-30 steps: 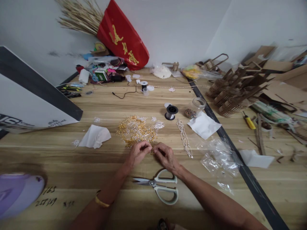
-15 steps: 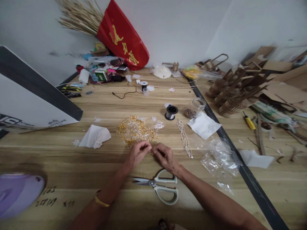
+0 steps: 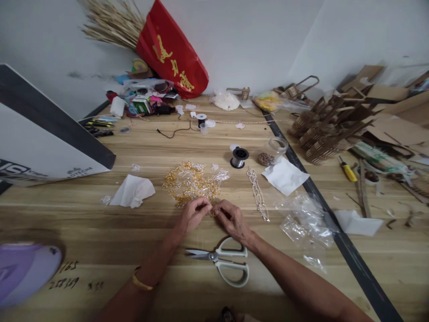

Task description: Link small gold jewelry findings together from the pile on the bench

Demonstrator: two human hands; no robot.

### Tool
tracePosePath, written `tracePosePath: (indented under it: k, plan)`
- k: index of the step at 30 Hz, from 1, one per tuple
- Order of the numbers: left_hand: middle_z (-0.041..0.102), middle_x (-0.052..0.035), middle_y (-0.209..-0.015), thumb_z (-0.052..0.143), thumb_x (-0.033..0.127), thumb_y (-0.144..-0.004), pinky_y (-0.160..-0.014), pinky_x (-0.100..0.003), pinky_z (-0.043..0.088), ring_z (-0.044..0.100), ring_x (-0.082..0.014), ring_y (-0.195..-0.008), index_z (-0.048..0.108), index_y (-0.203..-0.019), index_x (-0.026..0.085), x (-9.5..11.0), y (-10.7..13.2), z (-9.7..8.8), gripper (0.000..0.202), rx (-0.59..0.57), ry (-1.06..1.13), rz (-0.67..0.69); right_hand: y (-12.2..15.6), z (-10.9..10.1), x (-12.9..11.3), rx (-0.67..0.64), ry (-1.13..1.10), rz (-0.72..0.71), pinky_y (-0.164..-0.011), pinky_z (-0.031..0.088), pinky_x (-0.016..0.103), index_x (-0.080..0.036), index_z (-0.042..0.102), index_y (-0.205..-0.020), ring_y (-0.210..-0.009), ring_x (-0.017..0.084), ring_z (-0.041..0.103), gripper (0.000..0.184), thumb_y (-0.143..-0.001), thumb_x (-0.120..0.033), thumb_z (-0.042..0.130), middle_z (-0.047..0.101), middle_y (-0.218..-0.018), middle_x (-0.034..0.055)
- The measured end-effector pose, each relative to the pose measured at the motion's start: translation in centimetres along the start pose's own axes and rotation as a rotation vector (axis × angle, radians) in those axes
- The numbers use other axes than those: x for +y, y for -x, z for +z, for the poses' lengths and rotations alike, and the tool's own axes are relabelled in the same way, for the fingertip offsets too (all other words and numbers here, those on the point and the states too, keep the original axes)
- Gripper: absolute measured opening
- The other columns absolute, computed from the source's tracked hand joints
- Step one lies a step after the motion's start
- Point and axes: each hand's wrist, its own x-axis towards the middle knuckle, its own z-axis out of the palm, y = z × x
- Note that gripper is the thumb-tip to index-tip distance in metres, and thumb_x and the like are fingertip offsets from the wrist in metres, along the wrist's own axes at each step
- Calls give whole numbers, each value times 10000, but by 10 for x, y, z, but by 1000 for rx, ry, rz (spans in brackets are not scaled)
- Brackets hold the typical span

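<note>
Glittering tangle of gold and silver beads on the table, left hand and right hand pinched a tiny gold piece at its near edge, nothing had moved.

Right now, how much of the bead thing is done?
One linked chain lies to the right, looking finished. The left hand and right hand pinch a tiny gold bit between them, too small to make out. The pile of gold and clear pieces lies loose, so most seems left.
</note>
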Motion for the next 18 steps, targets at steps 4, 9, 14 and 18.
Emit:
tracePosePath:
  k: [4,9,14,18]
  plan:
    - [538,9,-621,528,317,-795,-591,-224,366,485,-121,-618,562,-676,148,0,1,1,210,-13,-13,-1,0,0,0,-5,0,-1,-649,418,269,-179,597,-793,-699,159,546,206,-907,-286,463,588,-745,43]
    - [532,7,-631,517,320,-800,-604,-224,363,483,-123,-630,559,-688,148,-1,1,1,210,-31,-29,6,0,-1,0,-14,4,9,-649,418,266,-178,609,-805,-697,157,546,208,-909,-289,466,590,-749,43]
    - [535,11,-641,505,309,-803,-609,-223,367,485,-121,-635,556,-695,148,0,2,1,200,-37,-53,-2,1,0,2,-1,11,4,-639,418,254,-169,612,-806,-685,145,541,198,-904,-277,477,590,-743,39]
    - [550,7,-640,522,302,-784,-614,-227,374,493,-125,-637,568,-688,146,4,2,2,188,-12,-105,-4,1,1,4,23,7,4,-635,421,247,-162,607,-794,-678,138,543,190,-895,-268,486,590,-737,35]
